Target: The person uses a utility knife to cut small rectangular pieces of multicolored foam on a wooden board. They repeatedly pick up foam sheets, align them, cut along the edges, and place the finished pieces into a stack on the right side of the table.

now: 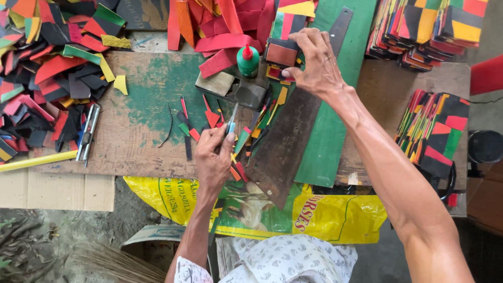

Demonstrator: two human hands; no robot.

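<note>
I see thin blue-handled knife (pixel 231 121) clenched in left hand (pixel 212 160); right hand (pixel 314 63), arm outstretched, pinches striped multicolour piece (pixel 279 72).

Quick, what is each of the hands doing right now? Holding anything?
Left hand: closed around a small blue-handled blade tool.
Right hand: fingers pinched on a small multicoloured piece by the green glue bottle.

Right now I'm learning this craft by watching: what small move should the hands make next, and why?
Probably bring the left hand with its knife up toward the small striped piece that the right hand pinches beside the glue bottle. The blade points that way, yet hand and piece are apart, and offcuts lie between them.
</note>
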